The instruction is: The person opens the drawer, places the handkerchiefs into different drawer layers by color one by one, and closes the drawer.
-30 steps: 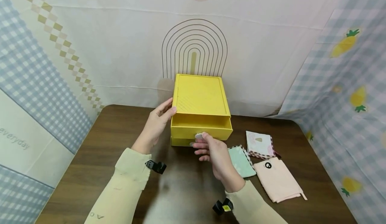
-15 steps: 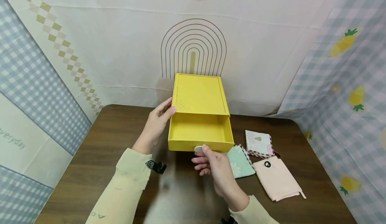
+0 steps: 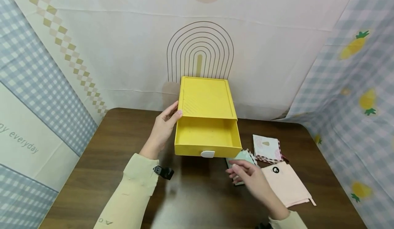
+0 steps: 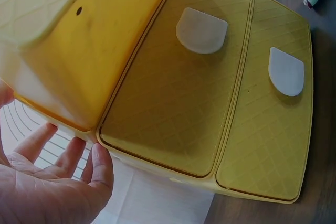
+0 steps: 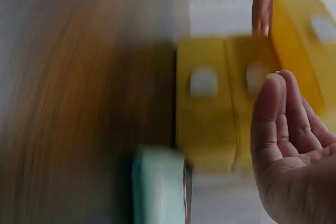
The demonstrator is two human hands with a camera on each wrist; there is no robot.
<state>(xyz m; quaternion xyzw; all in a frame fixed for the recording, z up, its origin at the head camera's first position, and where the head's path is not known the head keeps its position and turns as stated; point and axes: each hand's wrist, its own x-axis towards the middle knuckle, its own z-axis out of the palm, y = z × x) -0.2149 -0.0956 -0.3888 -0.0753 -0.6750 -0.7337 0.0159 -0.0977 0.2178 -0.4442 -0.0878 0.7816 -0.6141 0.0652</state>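
A yellow drawer cabinet (image 3: 206,97) stands at the back of the table, its top drawer (image 3: 187,150) pulled well out, with nothing inside that I can see. The drawer's front bears a white knob (image 3: 207,154). Two lower drawers (image 4: 163,98) are closed in the left wrist view. My left hand (image 3: 163,129) rests against the cabinet's left side, thumb at the top front corner. Holding nothing, my right hand (image 3: 250,179) hovers with loosely bent fingers over a folded mint-green cloth (image 3: 246,155), partly hiding it; contact cannot be told.
Right of the cabinet lie a folded white cloth (image 3: 266,147) with a checked edge and a folded pale pink cloth (image 3: 287,186) with a round black mark. A printed curtain (image 3: 132,51) hangs right behind the brown table (image 3: 123,136).
The top drawer has slid out toward me, drawn by its knob. My right hand has since let go of the knob and moved right, to the green cloth. My left hand has stayed put.
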